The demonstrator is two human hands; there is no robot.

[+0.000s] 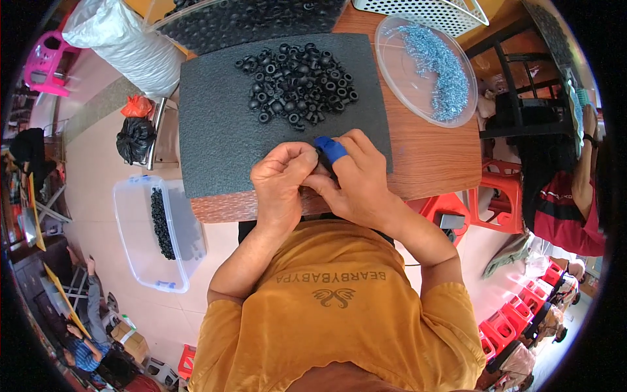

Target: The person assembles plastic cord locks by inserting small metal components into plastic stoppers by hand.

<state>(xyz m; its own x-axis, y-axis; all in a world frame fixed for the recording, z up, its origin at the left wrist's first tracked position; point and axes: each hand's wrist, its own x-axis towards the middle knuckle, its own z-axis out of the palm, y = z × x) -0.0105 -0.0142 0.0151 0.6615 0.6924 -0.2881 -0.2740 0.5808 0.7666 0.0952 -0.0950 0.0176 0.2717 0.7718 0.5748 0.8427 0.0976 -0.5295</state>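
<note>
My left hand (282, 179) is closed in a pinch above the near part of the dark grey foam mat (215, 124); its fingertips hide what they hold. Close against it, my right hand (359, 176) has its fingers curled round a small black part (323, 159), mostly covered by the fingers. A blue cover (331, 149) wraps one finger of that hand. Just beyond both hands, a loose pile of small black ring-shaped and domed parts (300, 85) lies on the mat.
A clear bin (248, 29) of black parts stands behind the mat. On the wooden table (444, 163), a round clear lid (392, 85) carries small shiny blue pieces, beside a white perforated basket (431, 8). A plastic tub (184, 228), a white sack (137, 49) and red stools (499, 202) surround the table.
</note>
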